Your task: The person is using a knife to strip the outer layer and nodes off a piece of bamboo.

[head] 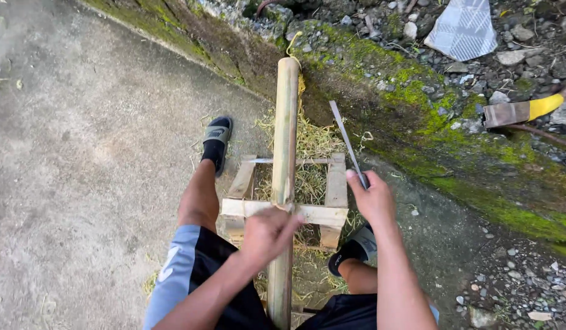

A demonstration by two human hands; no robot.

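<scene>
At the left of the frame lies a bare concrete floor [81,153]. Moving right, a foot in a black slipper [217,142] is planted just left of a low wooden frame [322,215] set over a scatter of dry shavings [310,146].

In the centre, a long bamboo pole [286,122] runs from the bottom edge up to the mossy kerb [417,98], lying across the frame's front bar. The left hand [267,235] rests on the pole where it crosses that bar, fingers curled over it and pressing it down; how fully they wrap around cannot be seen from above.

Just right of centre, the right hand [371,198] is closed around the handle of a long knife [347,140], whose blade points up and away, raised clear of the pole and to its right. The pole thus sits to the left of the blade, apart from it, with the holding hand lower in the frame than the blade's tip.

The main risk, as I judge it, is a glancing stroke: bamboo is round and smooth, so the blade could skid toward the left fingers or the bare legs on either side. The pole could also roll on the narrow bar if the press slackens.

At the far right, a tool with a yellow handle [521,111] lies among gravel.
</scene>
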